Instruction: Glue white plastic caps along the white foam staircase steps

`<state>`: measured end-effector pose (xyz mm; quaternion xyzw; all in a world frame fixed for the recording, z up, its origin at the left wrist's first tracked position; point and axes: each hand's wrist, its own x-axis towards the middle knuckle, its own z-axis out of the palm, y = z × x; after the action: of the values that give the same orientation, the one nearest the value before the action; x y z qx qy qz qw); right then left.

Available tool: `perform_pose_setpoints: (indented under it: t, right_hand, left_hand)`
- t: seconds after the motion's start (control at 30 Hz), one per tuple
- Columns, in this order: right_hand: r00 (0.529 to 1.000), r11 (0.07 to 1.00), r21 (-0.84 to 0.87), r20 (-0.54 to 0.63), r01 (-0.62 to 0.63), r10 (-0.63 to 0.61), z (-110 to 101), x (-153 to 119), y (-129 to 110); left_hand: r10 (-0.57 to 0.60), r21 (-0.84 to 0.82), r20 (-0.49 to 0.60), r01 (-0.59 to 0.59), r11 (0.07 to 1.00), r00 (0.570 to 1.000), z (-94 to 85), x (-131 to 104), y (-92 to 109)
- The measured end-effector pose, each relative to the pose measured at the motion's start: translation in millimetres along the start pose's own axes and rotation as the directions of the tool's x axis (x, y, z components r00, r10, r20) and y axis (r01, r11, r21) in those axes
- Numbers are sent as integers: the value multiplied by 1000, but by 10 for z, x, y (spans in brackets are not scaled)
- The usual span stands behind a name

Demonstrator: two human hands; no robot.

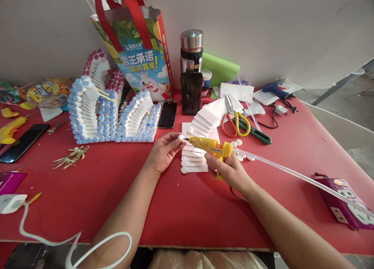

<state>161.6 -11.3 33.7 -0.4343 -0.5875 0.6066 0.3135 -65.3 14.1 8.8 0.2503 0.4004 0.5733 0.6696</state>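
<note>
Between the fingertips of my left hand [168,150] is a small white rosette [181,137]. My right hand [229,169] grips a yellow hot glue gun [207,145], its nozzle at the rosette. A long clear glue stick [277,165] runs out of the gun's back to the right. Under the gun lie fanned white folded pieces [193,163] on a white sheet, some with rosettes at their ends. Several loose white rosettes [239,142] lie just right of the gun, partly behind it.
Blue-and-white folded models [106,121], a phone [167,115] and a shopping bag [143,62] stand or lie at back left. Scissors [233,119], a green cutter [257,135] and a blue glue gun [276,90] lie right. A purple case [341,199] is far right; a white cable [49,241] loops at front left.
</note>
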Motion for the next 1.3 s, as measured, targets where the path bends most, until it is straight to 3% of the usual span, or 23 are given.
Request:
perform_pose_setpoints:
  t: [0.23,0.43,0.57,0.67,0.83,0.93,1.1,1.3]
  right_hand:
    - [997,998,35,-58,-44,46,-76,-11,-49]
    - [973,984,164,-227,75,-37,-274,-13,-101]
    - [946,956,284,-322,76,21,-456,-94,-39]
    - [896,926,372,-429,60,114,-609,-216,56]
    - [735,874,479,-623,87,268,-798,-386,227]
    - [692,858,501,-660,115,292,-828,-438,323]
    - [701,821,558,-633,121,327,-845,-515,402]
    - [720,809,586,-577,36,386,-892,-652,315]
  left_hand:
    - [12,-17,-10,-12,1000,1000,-28,-2,24]
    - [11,16,-11,-11,1000,1000,-31,-16,47]
    - [13,21,19,-13,1000,1000,-8,-41,51]
    - [22,25,54,-23,999,998,-8,-49,48]
    - [22,36,90,-25,999,996,-11,-46,43]
    - [23,50,93,-27,998,995,2,-50,41]
    - [32,60,91,-37,998,995,17,-56,41]
    - [35,68,102,-42,997,994,-2,-58,42]
